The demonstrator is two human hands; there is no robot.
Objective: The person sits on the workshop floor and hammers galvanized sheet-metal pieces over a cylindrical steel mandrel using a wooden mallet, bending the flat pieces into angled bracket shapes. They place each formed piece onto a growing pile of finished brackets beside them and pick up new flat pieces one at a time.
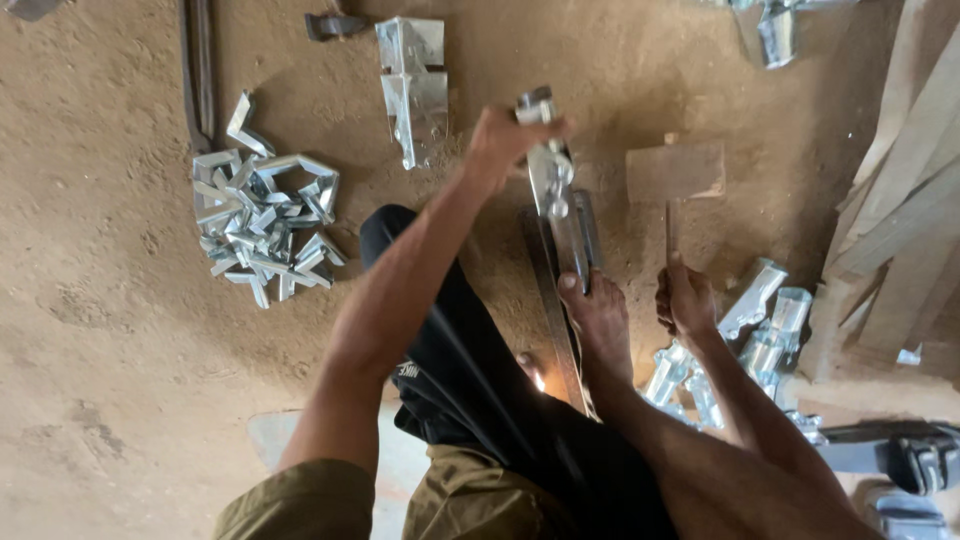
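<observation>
My left hand [503, 140] reaches forward and grips the top end of a shiny metal bracket piece [553, 185] that stands on a long dark steel bar [560, 320] on the dirt floor. My bare foot [598, 320] presses on the bar just below the piece. My right hand [686, 300] is closed around the thin handle of a hammer [676, 175], whose broad flat head rests on the ground to the right of the piece.
A heap of small bent metal clips [262, 225] lies at the left. A folded shiny sheet part [413, 85] stands behind. Several finished metal pieces [745, 335] lie by my right hand. Wooden planks [905, 200] lean at the right edge.
</observation>
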